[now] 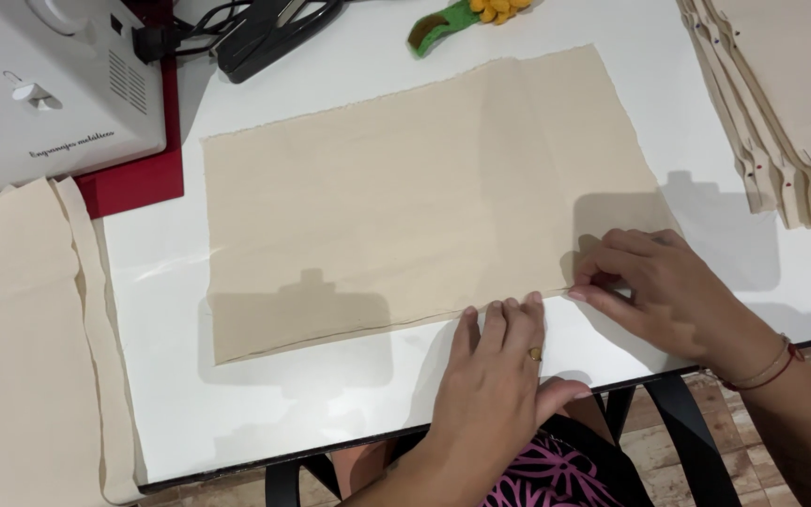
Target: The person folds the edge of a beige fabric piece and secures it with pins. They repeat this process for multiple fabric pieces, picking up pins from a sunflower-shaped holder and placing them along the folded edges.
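A beige rectangle of fabric [424, 188] lies flat on the white table [265, 394]. My left hand [495, 376] rests palm down at the cloth's near edge, fingertips pressing the hem line, a ring on one finger. My right hand [654, 282] pinches the cloth's near right corner between thumb and fingers, with a red and a light bracelet on the wrist. Both hands touch the same near edge, a few centimetres apart.
A white sewing machine [49, 84] on a red base stands at the far left, with black cables [255, 28] behind. Beige fabric pieces [21, 347] lie at the left. Pinned folded strips [762, 122] lie at the far right. A green-and-yellow object [452, 17] lies at the back.
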